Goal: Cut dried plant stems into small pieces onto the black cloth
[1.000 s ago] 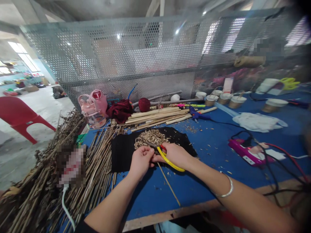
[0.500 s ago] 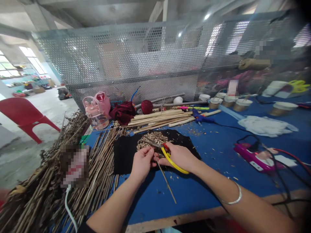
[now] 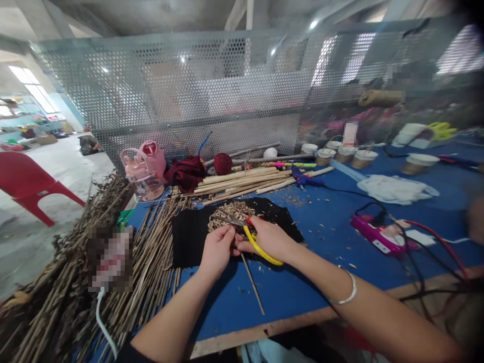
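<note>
1. Between the two hands, low over the blue table [image 3: 223,312], a thin stem [image 3: 252,285] slants toward the near edge.
2. Left hand [image 3: 216,249]: thumb and fingers pinched closed on the stem's upper end, largely hiding it.
3. Right hand [image 3: 269,241]: curled around a yellow-handled cutter [image 3: 260,252], its fingertips meeting the left's.
4. Just beyond, pale clippings [image 3: 242,207] are heaped on a black cloth [image 3: 189,242].
5. To the left lie many dry stalks [image 3: 151,262]; farther back, peeled sticks [image 3: 238,181] and a blue glue gun [image 3: 306,180].
</note>
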Demonstrator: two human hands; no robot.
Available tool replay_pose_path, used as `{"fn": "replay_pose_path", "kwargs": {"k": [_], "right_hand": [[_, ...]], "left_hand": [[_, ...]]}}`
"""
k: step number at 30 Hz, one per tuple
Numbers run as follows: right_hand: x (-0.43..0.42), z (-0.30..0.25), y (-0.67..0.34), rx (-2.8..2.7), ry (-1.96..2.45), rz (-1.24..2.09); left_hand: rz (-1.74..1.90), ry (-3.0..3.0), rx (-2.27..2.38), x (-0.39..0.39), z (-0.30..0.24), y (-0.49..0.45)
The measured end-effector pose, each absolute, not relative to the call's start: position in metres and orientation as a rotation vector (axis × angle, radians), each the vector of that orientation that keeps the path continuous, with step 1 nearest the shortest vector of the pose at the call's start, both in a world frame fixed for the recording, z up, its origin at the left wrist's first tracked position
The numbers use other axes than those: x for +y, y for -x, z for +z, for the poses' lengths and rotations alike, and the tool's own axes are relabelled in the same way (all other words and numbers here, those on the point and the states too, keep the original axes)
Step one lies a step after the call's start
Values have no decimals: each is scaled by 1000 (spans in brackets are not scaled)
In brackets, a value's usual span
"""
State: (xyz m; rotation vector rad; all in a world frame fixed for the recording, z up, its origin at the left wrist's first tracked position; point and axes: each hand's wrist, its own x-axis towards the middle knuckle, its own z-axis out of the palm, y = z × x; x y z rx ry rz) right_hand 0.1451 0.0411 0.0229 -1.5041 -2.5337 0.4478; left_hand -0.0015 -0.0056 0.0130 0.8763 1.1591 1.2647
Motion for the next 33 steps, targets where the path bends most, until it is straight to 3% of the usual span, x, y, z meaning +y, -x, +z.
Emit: {"fn": "replay_pose_path", "kwargs": {"k": [33], "right_hand": [[50,27,-150,-2513,1600,351]], "left_hand": [[1295,-816,1160,-4,12,5]]}}
